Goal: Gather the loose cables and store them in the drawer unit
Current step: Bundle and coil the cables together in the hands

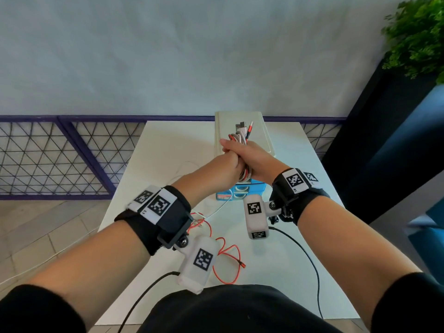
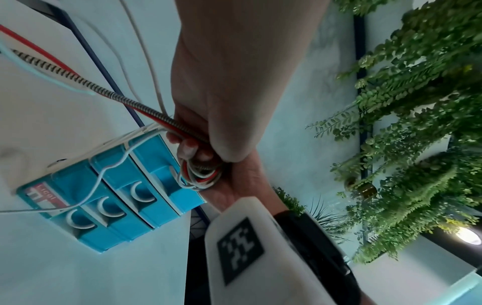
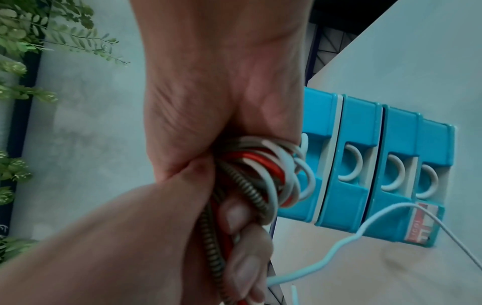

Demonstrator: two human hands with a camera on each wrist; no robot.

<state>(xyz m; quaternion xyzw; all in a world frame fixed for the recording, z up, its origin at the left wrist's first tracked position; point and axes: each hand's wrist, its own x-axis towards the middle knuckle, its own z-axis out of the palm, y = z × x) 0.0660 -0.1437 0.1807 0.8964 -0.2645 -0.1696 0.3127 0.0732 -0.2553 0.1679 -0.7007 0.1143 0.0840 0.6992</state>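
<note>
Right hand (image 1: 249,157) and left hand (image 1: 228,164) pressed together above the blue drawer unit (image 1: 242,192), fingers (image 3: 236,214) of both clenched around a bundle of cables (image 1: 241,138), loose red cable (image 1: 230,263) and white cable (image 1: 219,209) trailing on the white surface (image 1: 168,145), drawers closed.

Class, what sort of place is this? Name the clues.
Probably a café or lounge corner, not a workshop: a small white table by a plain wall, a metal lattice railing, and a tall planter of ferns.
</note>
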